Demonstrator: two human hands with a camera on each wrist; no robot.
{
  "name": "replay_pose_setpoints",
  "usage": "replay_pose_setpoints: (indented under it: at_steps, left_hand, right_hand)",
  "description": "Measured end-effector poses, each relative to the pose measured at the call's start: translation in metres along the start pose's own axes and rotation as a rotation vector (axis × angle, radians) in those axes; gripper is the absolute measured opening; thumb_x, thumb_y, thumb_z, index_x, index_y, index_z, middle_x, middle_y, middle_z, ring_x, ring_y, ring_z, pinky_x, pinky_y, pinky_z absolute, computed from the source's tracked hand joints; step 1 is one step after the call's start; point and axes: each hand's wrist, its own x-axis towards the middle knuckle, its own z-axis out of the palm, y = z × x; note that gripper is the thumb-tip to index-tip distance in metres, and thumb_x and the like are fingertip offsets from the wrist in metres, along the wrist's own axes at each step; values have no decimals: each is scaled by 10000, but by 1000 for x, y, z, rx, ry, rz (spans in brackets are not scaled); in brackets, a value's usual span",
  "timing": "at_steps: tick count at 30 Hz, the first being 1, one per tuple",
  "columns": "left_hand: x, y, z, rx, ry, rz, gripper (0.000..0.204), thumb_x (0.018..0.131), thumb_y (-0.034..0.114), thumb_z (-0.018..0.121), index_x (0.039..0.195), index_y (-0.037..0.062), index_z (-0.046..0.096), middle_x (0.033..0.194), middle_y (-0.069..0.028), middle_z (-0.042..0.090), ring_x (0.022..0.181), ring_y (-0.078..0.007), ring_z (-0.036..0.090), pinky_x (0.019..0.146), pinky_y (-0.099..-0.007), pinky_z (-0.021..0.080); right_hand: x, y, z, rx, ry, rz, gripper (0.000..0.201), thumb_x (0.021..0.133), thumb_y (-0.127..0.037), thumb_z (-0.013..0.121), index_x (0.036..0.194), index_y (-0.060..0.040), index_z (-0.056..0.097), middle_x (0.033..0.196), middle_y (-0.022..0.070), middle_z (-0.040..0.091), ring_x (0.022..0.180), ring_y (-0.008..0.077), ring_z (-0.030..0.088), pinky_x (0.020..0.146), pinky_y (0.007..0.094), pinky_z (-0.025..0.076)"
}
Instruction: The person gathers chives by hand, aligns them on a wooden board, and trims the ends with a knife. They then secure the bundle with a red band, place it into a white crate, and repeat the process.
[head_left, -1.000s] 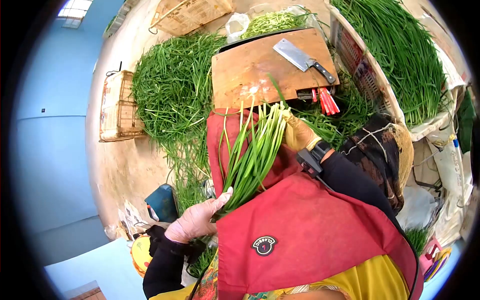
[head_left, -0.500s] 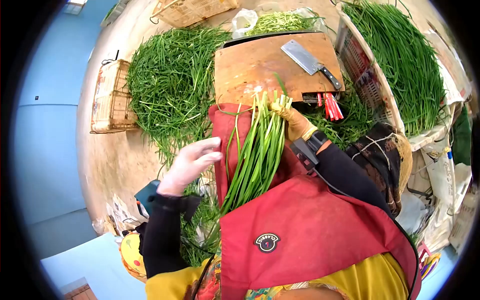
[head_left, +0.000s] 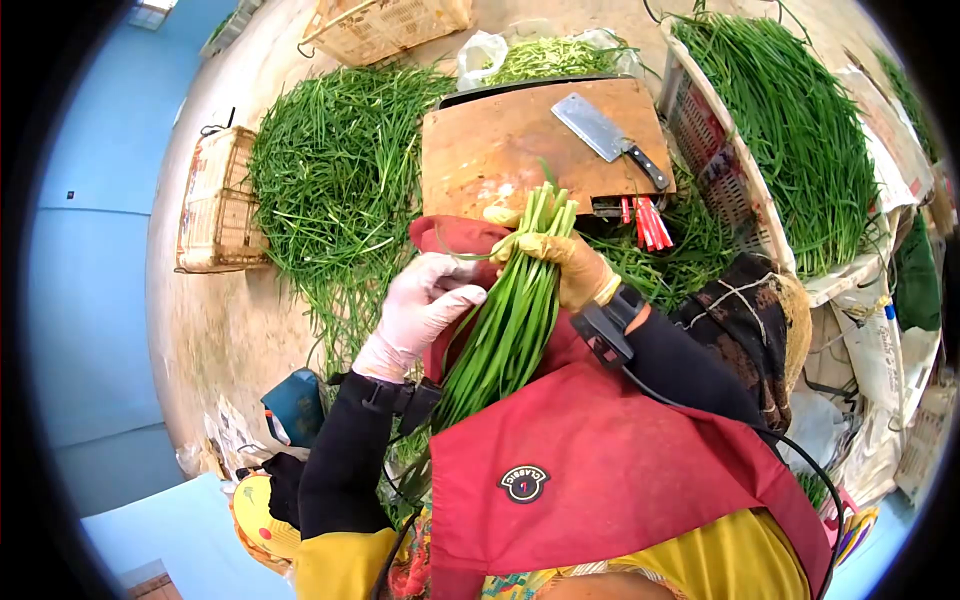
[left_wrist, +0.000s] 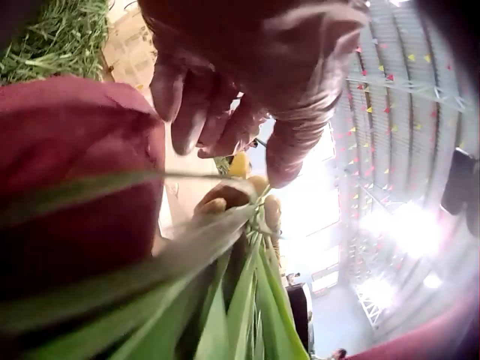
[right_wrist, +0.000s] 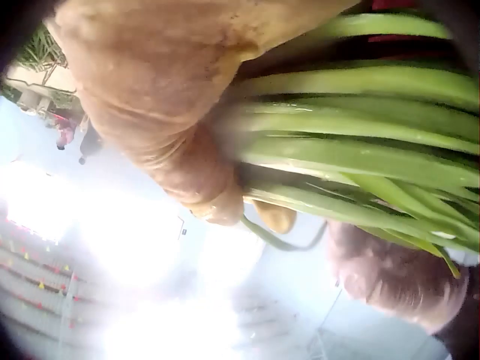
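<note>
A bunch of long green chives slants over the red apron, its pale cut ends up by the board. My right hand, in a yellow glove, grips the bunch just below those ends; in the right wrist view its bent fingers wrap the stalks. To the left, my left hand in a pale pink glove hovers beside the leaves. Its fingers are loosely bent, and the thumb stands apart from them near a stray leaf that leads to the yellow-gloved fingertips.
A wooden cutting board with a cleaver lies ahead. Red strips poke out beneath its edge. Loose chives are heaped on the floor at left. A crate at right holds more greens, and a wicker-coloured basket stands far left.
My left hand let go of the leaf ends, swung out left, then came up beside the bunch. My right hand still holds the stalks, with its fingers now wrapped across their front.
</note>
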Motion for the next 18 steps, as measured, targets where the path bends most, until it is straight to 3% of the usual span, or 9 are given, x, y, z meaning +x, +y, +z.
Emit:
replay_pose_setpoints:
  at_steps: [2, 3, 4, 7, 9, 10, 12, 18]
  left_hand:
    - [4, 13, 18, -528, -206, -294, 624, 767, 215, 803, 1282, 0, 524, 1224, -91, 577, 1124, -182, 574, 985, -328, 450]
    - [0, 35, 25, -707, -312, -443, 819, 757, 196, 794, 1421, -3, 357, 1349, -79, 501, 1233, -183, 486, 1068, -345, 371]
    - [0, 40, 42, -786, -355, -411, 866, 697, 264, 826, 1399, 28, 377, 1274, -94, 555, 1153, -197, 556, 985, -351, 453]
    - [-6, 25, 65, -835, -344, -543, 630, 761, 110, 749, 1323, 48, 471, 1137, -52, 614, 1021, -157, 598, 916, -320, 480]
    - [-7, 25, 70, -833, -279, -538, 607, 775, 93, 739, 1325, 45, 487, 1157, -41, 625, 1043, -142, 596, 936, -303, 468]
    - [-8, 28, 72, -819, -253, -536, 603, 784, 84, 732, 1333, 43, 485, 1177, -38, 622, 1056, -136, 592, 944, -296, 462]
    - [-11, 24, 74, -807, -265, -533, 597, 791, 80, 731, 1335, 39, 488, 1192, -34, 619, 1069, -132, 586, 954, -292, 455]
    - [-12, 22, 75, -774, -296, -509, 566, 814, 68, 727, 1330, 38, 498, 1210, -20, 613, 1083, -118, 572, 966, -286, 444]
  right_hand:
    - [-8, -2, 16, 27, 25, -104, 619, 833, -177, 716, 1356, 31, 461, 1021, 118, 684, 950, 190, 648, 886, 323, 506]
    - [-12, -4, 23, -19, 50, -144, 599, 826, -166, 718, 1339, 30, 479, 1030, 118, 682, 955, 198, 647, 888, 323, 504]
    - [-16, -5, 28, -63, 79, -185, 579, 820, -156, 721, 1321, 29, 496, 1038, 119, 679, 960, 206, 646, 891, 324, 502]
    - [-23, -6, 12, -180, 145, -215, 598, 809, -184, 713, 1315, 37, 484, 1091, 147, 659, 1008, 234, 632, 911, 353, 501]
    - [-29, -12, 1, -171, 190, -207, 558, 805, -150, 714, 1294, 29, 514, 1091, 129, 652, 991, 215, 632, 909, 342, 503]
    - [-31, -11, -8, -118, 285, -243, 427, 814, -76, 717, 1214, 0, 588, 1059, 80, 663, 928, 167, 650, 844, 311, 534]
    - [-36, -23, -16, -139, 334, -202, 360, 824, -67, 707, 1164, 5, 614, 1020, 77, 673, 875, 154, 659, 810, 296, 542]
    - [-41, -44, -36, -240, 314, -204, 276, 826, -59, 683, 1088, 17, 646, 952, 90, 687, 823, 166, 660, 782, 290, 541]
